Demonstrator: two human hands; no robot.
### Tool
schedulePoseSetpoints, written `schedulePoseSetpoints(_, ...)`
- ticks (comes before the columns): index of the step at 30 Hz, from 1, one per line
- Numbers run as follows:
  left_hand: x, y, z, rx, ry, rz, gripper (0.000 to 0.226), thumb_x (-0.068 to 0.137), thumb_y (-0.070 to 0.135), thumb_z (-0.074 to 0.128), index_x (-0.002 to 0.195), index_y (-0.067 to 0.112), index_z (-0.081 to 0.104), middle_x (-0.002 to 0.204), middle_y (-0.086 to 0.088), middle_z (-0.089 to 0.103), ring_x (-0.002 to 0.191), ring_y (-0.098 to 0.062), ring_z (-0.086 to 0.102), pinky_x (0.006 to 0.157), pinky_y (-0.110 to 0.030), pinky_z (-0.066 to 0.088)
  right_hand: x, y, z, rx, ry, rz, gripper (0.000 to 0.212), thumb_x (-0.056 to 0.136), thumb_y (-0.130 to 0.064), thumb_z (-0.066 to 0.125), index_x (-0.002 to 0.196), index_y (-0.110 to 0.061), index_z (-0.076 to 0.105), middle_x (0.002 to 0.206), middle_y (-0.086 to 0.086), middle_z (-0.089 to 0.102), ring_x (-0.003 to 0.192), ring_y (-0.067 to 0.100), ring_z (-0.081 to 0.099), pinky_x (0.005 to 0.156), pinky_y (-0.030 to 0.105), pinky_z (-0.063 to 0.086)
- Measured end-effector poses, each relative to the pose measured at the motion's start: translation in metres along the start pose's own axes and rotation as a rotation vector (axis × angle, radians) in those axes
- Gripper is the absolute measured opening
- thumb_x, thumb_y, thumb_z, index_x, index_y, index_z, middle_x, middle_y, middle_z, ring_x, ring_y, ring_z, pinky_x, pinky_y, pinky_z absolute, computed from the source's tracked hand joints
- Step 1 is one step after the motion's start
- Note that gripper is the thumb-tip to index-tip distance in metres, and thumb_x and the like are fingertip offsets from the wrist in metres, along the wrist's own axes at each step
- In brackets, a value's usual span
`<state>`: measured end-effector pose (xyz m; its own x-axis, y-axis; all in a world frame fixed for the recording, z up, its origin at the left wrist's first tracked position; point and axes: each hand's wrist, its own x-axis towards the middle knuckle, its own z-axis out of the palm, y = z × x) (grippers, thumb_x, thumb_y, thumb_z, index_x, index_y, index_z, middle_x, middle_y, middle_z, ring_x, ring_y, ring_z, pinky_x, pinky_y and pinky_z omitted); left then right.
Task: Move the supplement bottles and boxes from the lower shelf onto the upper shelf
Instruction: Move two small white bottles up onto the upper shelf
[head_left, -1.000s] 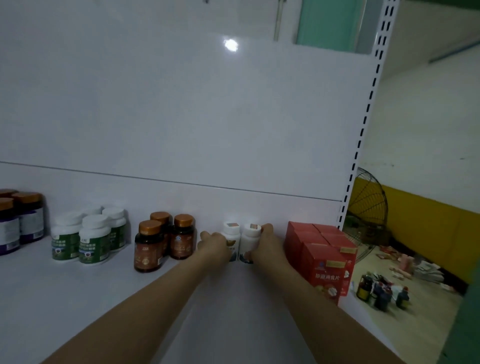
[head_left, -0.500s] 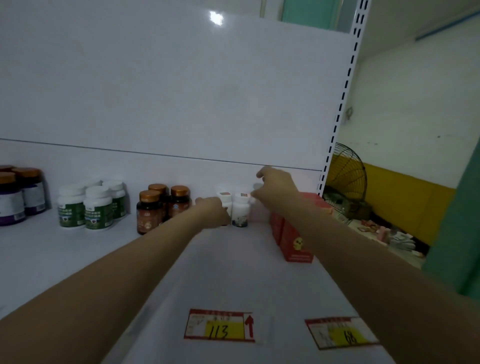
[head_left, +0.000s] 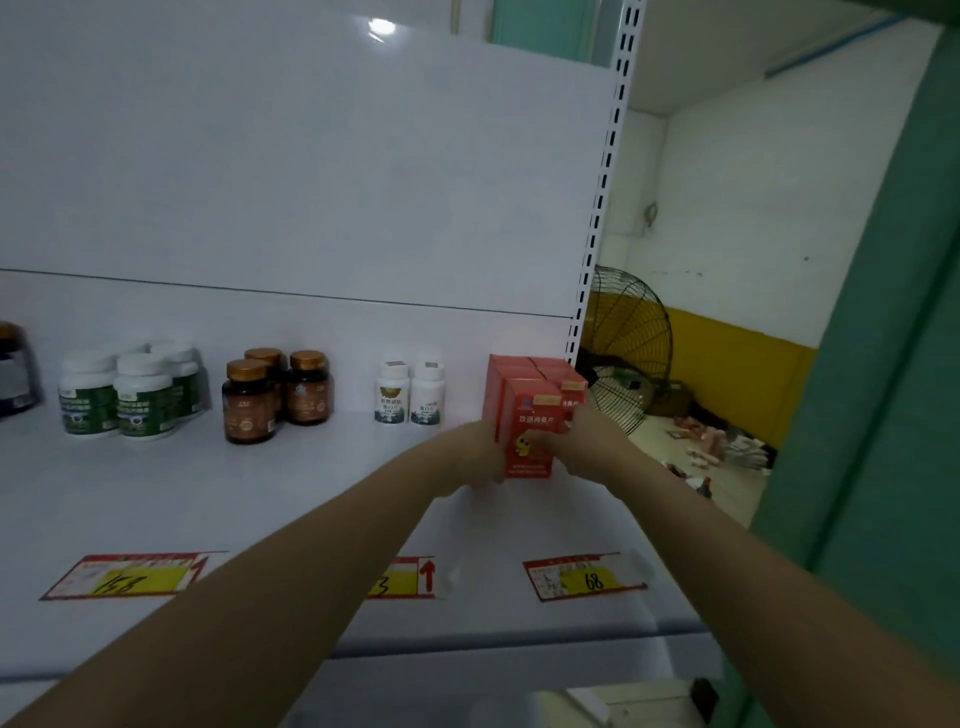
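Several red boxes (head_left: 530, 410) stand in a tight group at the right end of the white shelf (head_left: 260, 499). My left hand (head_left: 475, 454) presses the left side of the front box and my right hand (head_left: 582, 447) presses its right side. Two white bottles (head_left: 410, 393) stand apart to the left of the boxes. Further left are brown bottles with gold caps (head_left: 275, 392), then white-capped green-label bottles (head_left: 124, 392), and a dark bottle (head_left: 13, 369) at the frame's left edge.
Price tags (head_left: 584, 577) sit along the shelf's front lip. A slotted white upright (head_left: 602, 197) bounds the shelf on the right. Beyond it stand a black fan (head_left: 626, 343) and clutter on the floor. A green panel (head_left: 883, 364) rises at the right.
Both hands left the two white bottles and moved right to the red boxes, now gripping the front one from both sides. The view tilted down, showing the shelf's front tags.
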<state>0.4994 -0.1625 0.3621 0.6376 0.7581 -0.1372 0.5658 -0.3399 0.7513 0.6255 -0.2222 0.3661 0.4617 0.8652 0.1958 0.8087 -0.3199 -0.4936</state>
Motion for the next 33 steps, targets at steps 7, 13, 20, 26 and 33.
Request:
schedulePoseSetpoints(7,0.006,0.002,0.010,-0.022,0.042,-0.028,0.051,0.081,-0.009,0.054,0.131,0.000,0.050,0.133,-0.018,0.053,0.122,-0.032,0.050,0.105,-0.042,0.043,0.006,0.011,0.015,0.064,0.027,0.032,0.038,0.096,-0.027,0.049,0.126,-0.005,0.051,0.123,0.015,0.059,0.111,0.030,0.058,0.074,0.024,0.036)
schedulePoseSetpoints(13,0.010,0.005,0.019,0.011,0.105,-0.069,0.054,0.081,-0.008,0.053,0.133,0.004,0.049,0.133,-0.016,0.055,0.123,-0.032,0.051,0.106,-0.041,0.042,0.003,0.021,0.012,0.132,0.007,-0.052,0.038,0.096,-0.025,0.049,0.127,-0.004,0.045,0.126,0.016,0.056,0.115,0.032,0.054,0.077,0.026,0.037)
schedulePoseSetpoints(20,-0.001,0.013,0.028,0.011,0.160,-0.115,0.048,0.082,-0.009,0.048,0.129,0.001,0.052,0.128,-0.017,0.057,0.116,-0.030,0.055,0.096,-0.034,0.049,0.000,0.023,0.011,0.152,-0.062,-0.081,0.035,0.093,-0.024,0.053,0.123,-0.005,0.050,0.121,0.016,0.060,0.108,0.030,0.058,0.074,0.025,0.038)
schedulePoseSetpoints(26,-0.016,0.020,0.029,0.126,0.215,-0.156,0.049,0.088,0.007,0.056,0.135,0.002,0.042,0.133,-0.015,0.050,0.101,-0.023,0.048,0.081,-0.028,0.042,-0.014,0.024,0.000,0.142,-0.050,-0.082,0.036,0.092,-0.023,0.054,0.123,-0.005,0.048,0.119,0.013,0.060,0.107,0.029,0.058,0.073,0.025,0.037)
schedulePoseSetpoints(33,-0.082,0.009,0.016,0.332,0.194,-0.107,0.054,0.091,0.025,0.058,0.137,0.003,0.042,0.144,-0.013,0.042,0.129,-0.028,0.043,0.104,-0.033,0.035,-0.066,0.004,-0.016,-0.129,-0.128,-0.121,0.024,0.092,-0.020,0.052,0.106,-0.003,0.063,0.102,0.012,0.064,0.083,0.020,0.052,0.051,0.020,0.032)
